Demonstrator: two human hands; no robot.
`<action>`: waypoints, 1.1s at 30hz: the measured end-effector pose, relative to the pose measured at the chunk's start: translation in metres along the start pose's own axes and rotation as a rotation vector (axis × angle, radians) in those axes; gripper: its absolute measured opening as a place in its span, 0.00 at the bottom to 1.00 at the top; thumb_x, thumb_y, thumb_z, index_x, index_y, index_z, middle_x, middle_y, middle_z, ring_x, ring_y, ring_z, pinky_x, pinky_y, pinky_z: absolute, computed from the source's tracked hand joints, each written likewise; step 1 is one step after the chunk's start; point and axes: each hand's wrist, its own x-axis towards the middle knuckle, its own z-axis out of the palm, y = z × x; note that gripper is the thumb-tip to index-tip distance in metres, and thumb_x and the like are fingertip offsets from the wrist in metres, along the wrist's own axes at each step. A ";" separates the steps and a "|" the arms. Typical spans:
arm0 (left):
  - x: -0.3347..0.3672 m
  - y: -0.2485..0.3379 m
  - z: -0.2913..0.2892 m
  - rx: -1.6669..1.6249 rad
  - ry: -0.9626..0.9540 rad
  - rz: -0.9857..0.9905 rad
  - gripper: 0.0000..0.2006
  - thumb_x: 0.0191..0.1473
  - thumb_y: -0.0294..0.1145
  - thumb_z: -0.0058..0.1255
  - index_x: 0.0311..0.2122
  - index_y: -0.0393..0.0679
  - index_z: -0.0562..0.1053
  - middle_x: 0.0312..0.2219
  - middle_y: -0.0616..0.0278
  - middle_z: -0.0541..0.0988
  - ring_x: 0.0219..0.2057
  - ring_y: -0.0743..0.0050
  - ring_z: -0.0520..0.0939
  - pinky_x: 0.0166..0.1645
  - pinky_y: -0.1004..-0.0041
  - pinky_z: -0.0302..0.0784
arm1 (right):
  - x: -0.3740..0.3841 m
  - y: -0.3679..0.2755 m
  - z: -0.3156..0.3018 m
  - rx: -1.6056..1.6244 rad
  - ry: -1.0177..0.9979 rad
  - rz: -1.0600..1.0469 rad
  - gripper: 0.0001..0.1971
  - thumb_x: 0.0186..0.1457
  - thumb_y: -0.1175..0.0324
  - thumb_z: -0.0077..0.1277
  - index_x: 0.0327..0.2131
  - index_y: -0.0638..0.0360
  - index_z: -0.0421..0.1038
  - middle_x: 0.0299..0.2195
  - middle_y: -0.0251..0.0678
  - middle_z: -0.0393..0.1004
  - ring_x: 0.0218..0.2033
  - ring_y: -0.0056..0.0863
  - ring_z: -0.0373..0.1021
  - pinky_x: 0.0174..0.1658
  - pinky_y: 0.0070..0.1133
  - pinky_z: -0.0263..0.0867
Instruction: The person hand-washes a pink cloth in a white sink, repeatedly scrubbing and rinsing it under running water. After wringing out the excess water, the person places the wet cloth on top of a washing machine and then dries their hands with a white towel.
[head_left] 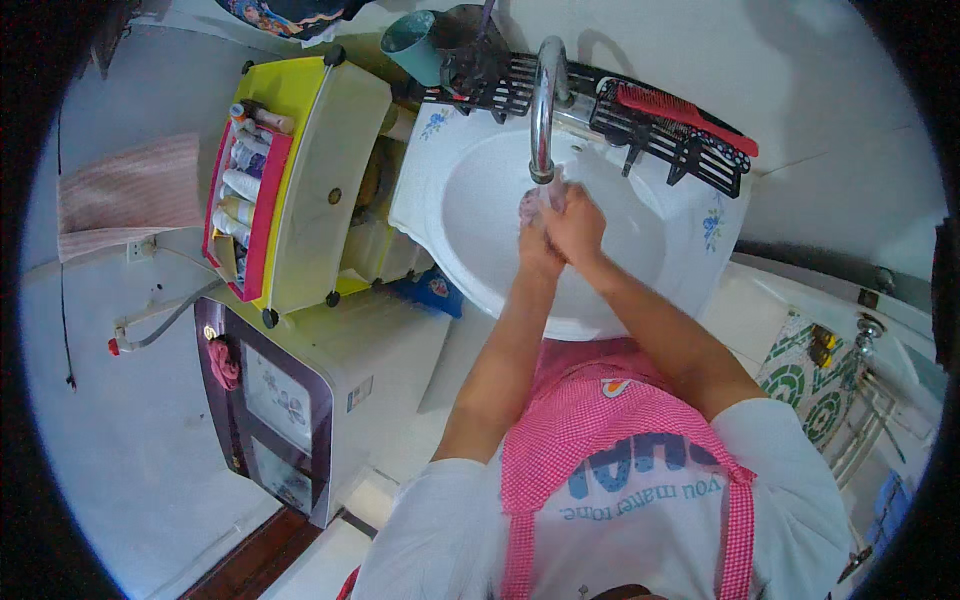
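Both my hands meet under the spout of a curved chrome tap (543, 120), low over a white washbasin (640, 245). My right hand (580, 222) is closed, its fingers curled in against the other hand. My left hand (541, 240) is pressed to it at the left, also looking closed. Something pale and pinkish (530, 205) shows at the fingers, wet or blurred; I cannot make out whether it is a held thing, lather or wet skin. The fingertips are mostly hidden.
Black slatted racks (660, 140) line the basin's back edge, carrying a red comb (660, 104). A teal cup (410, 45) stands at the back left. Left of the basin are a yellow-and-white cabinet with a pink tray of bottles (270, 210) and a washing machine (290, 390).
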 end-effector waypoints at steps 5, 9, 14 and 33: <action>0.021 -0.005 -0.017 -0.181 -0.193 -0.129 0.15 0.60 0.43 0.34 0.46 0.49 0.67 0.43 0.60 0.73 0.41 0.61 0.75 0.48 0.58 0.71 | 0.021 0.021 0.004 0.104 0.110 -0.017 0.17 0.47 0.60 0.50 0.41 0.53 0.67 0.40 0.42 0.67 0.36 0.42 0.70 0.37 0.34 0.66; 0.055 -0.014 -0.061 0.401 -0.421 0.388 0.15 0.59 0.42 0.32 0.41 0.47 0.70 0.38 0.61 0.75 0.41 0.61 0.74 0.48 0.59 0.70 | -0.051 0.004 0.016 0.189 0.075 -0.170 0.17 0.46 0.60 0.52 0.40 0.52 0.67 0.40 0.42 0.67 0.37 0.43 0.70 0.37 0.35 0.67; 0.025 0.000 -0.032 0.258 -0.091 0.029 0.17 0.60 0.42 0.29 0.44 0.48 0.69 0.42 0.62 0.73 0.46 0.65 0.72 0.54 0.58 0.65 | -0.005 0.000 -0.002 0.040 0.029 -0.033 0.16 0.47 0.59 0.50 0.39 0.55 0.67 0.36 0.41 0.70 0.36 0.43 0.70 0.38 0.33 0.66; 0.020 0.005 -0.049 -0.190 -0.401 -0.272 0.16 0.57 0.39 0.36 0.49 0.46 0.67 0.41 0.60 0.73 0.42 0.65 0.75 0.48 0.64 0.71 | 0.028 0.031 0.016 0.063 0.114 0.207 0.17 0.47 0.53 0.55 0.31 0.57 0.70 0.27 0.37 0.73 0.30 0.35 0.72 0.32 0.30 0.67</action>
